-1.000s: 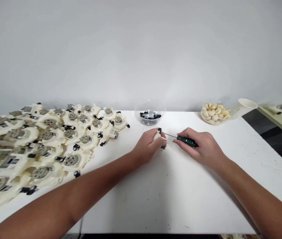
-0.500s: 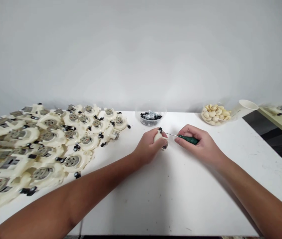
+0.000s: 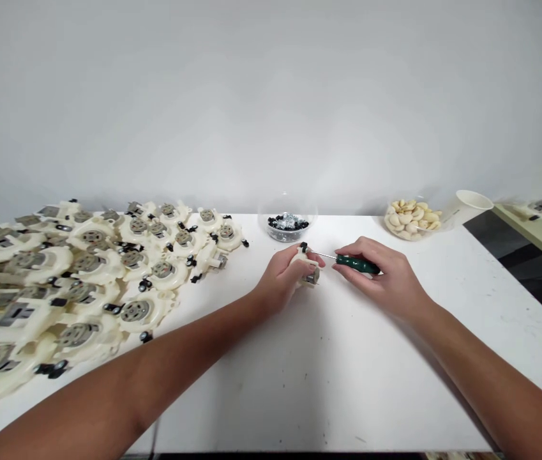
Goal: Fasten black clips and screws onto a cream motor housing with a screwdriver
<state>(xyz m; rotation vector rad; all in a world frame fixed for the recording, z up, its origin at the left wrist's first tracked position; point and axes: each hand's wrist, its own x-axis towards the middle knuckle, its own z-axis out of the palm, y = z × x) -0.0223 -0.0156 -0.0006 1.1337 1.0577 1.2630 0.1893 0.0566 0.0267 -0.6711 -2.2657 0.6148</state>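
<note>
My left hand (image 3: 281, 273) is closed around a small cream plastic motor housing (image 3: 307, 265), which has a grey motor at its lower side and a black piece (image 3: 304, 246) on top. The fingers of my right hand (image 3: 371, 265) grip the green handle of a screwdriver (image 3: 357, 264). Its thin metal shaft points left and its tip is at the black piece. Whether the tip sits in a screw is too small to tell.
Many cream motor housings (image 3: 93, 262) with black pieces cover the left of the white table (image 3: 261, 383). Behind my hands stands a clear bowl (image 3: 286, 233) of black and silvery parts. A clear container (image 3: 412, 220) of cream pieces and a tilted white cup (image 3: 472, 203) are at the back right.
The housing has turned a little in my left hand, showing more of its motor. My right hand and the screwdriver have shifted slightly left.
</note>
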